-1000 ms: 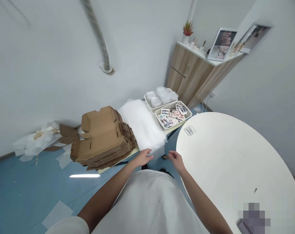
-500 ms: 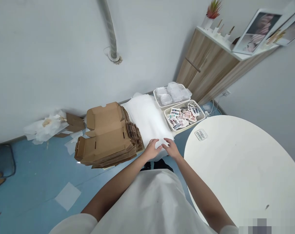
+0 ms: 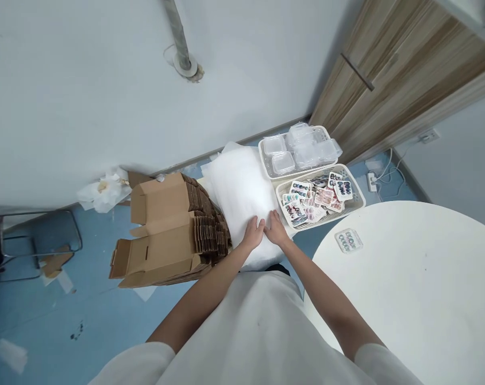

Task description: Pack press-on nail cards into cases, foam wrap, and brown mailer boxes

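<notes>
My left hand [image 3: 254, 233] and my right hand [image 3: 276, 229] rest close together on a stack of soft white sheets [image 3: 242, 184], which look like packing foam. Fingers point forward and lie on the top sheet, with no visible object held. Flattened brown cardboard boxes [image 3: 162, 235] are piled just left of the stack. To its right, a white basket [image 3: 360, 200] holds several cards of press-on nails [image 3: 324, 197]. Behind that, a second white basket [image 3: 262, 155] carries clear plastic boxes [image 3: 304, 149].
A round white table [image 3: 418, 278] stands at the right, with a clear case of nails [image 3: 348, 240] on it. A wooden cabinet [image 3: 386, 75] and a power strip [image 3: 371, 182] are beyond. Crumpled white sheets [image 3: 106, 192] and a dark metal-framed chair [image 3: 37, 240] are at the left.
My view has tilted down and closer. Both hands have moved forward onto the white sheets, and their fingers have straightened from a curved pose.
</notes>
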The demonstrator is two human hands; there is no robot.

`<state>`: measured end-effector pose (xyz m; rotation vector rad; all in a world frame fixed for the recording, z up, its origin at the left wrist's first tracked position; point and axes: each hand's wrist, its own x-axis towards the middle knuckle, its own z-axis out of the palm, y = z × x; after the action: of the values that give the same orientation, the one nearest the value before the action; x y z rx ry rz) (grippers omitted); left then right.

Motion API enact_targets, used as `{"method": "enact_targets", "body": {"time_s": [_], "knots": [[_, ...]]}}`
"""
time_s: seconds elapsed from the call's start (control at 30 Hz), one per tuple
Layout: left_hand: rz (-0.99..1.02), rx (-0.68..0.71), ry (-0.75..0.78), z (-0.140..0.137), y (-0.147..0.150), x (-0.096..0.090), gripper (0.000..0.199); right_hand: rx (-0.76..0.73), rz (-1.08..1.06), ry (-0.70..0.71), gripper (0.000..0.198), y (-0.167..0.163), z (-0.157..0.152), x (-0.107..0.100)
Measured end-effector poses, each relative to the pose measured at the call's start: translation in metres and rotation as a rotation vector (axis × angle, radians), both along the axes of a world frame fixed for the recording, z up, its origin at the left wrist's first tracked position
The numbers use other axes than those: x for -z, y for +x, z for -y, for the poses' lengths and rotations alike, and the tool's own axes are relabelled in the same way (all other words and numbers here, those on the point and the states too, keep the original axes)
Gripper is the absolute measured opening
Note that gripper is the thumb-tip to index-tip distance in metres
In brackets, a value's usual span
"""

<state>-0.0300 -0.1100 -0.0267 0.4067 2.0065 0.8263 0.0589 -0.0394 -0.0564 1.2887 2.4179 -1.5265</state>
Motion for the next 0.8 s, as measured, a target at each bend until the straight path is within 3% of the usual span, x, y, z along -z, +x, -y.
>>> {"method": "enact_targets", "body": {"time_s": [0.27,0.43,0.5,0.67,0.8], "knots": [[-0.065,-0.088,0.065,-0.006,-0.003,0.010,0.035,-0.265,0.044,0.057,0.073,-0.007,0.017,-0.014],[0.048,-0.318,0.066,-0.008,-0.008,0.012,0.024,-0.355,-0.023,0.080,0.070,-0.007,0.020,-0.026],[0.042,-0.377,0.043,-0.006,-0.010,0.012,0.022,-0.315,-0.077,0.092,0.060,-0.004,0.018,-0.028],[0.010,-0.403,0.025,-0.002,-0.013,0.013,0.021,0.023,-0.139,0.125,0.042,-0.003,0.007,-0.027],[0.013,-0.395,0.034,0.001,-0.012,0.016,0.026,0.082,-0.182,0.040,0.043,-0.011,0.000,-0.024]]}}
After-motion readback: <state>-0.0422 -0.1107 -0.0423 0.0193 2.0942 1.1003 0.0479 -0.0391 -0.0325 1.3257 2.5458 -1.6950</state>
